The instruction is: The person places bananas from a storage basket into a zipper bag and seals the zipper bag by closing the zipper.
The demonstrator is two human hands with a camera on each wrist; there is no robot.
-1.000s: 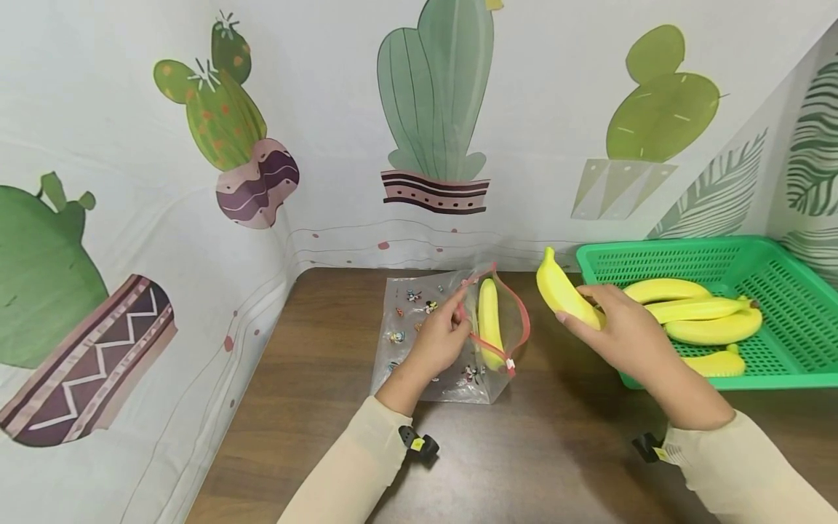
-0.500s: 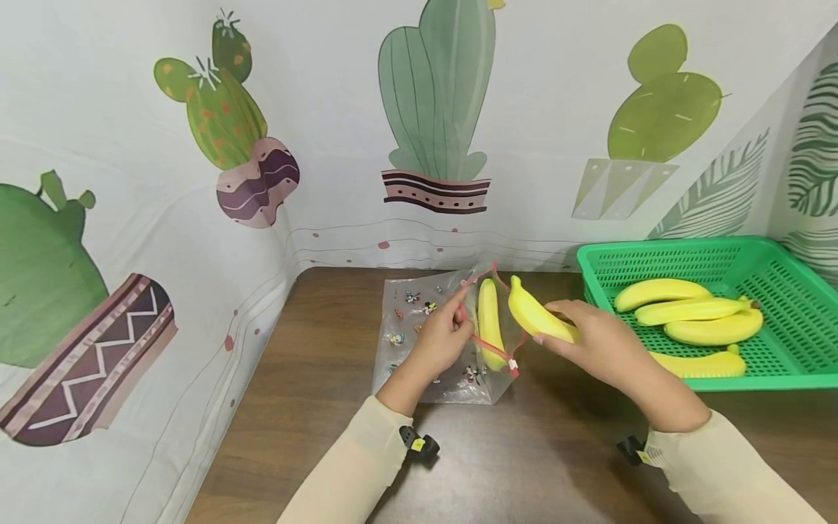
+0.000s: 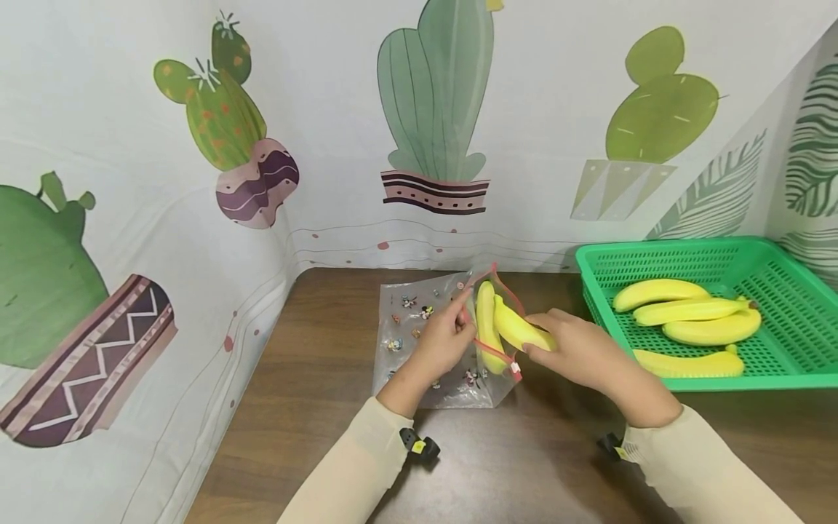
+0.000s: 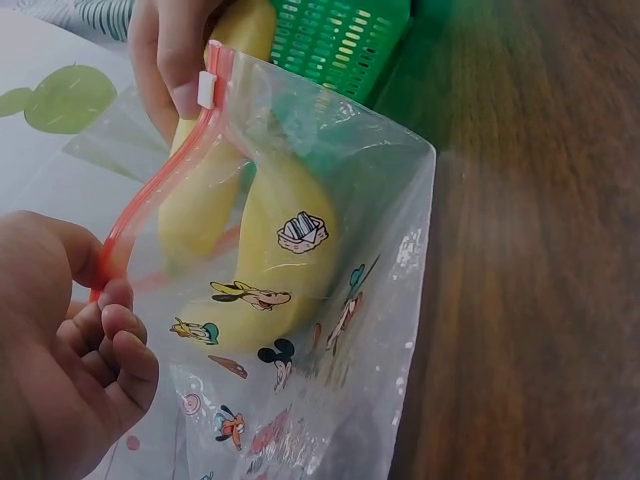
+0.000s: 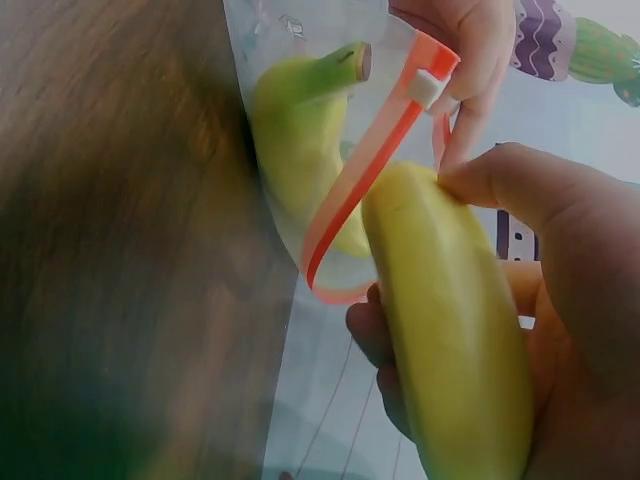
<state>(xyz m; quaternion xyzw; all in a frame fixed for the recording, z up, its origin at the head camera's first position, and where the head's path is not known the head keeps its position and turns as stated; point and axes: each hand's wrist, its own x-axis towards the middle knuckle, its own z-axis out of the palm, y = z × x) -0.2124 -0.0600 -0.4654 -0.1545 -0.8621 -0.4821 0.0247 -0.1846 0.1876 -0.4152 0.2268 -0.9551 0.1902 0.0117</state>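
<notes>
A clear zip bag [image 3: 419, 342] printed with cartoon figures lies on the brown table [image 3: 340, 407], its red zipper rim [image 4: 160, 190] held open. My left hand [image 3: 445, 338] pinches that rim on the near side. One banana [image 3: 486, 324] lies inside the bag [image 4: 290, 250]. My right hand [image 3: 576, 349] grips a second banana [image 3: 517, 329] and holds its tip in the bag's mouth. In the right wrist view this banana [image 5: 450, 330] crosses the red rim [image 5: 350, 210] next to the first banana [image 5: 295, 140].
A green plastic basket [image 3: 785, 262] stands at the right on the table and holds several bananas [image 3: 687, 320]. A cloth backdrop with cactus prints [image 3: 432, 94] hangs close behind and along the left side.
My right hand has carried the banana leftwards from beside the basket to the bag's mouth. The left hand has kept its hold on the zipper rim.
</notes>
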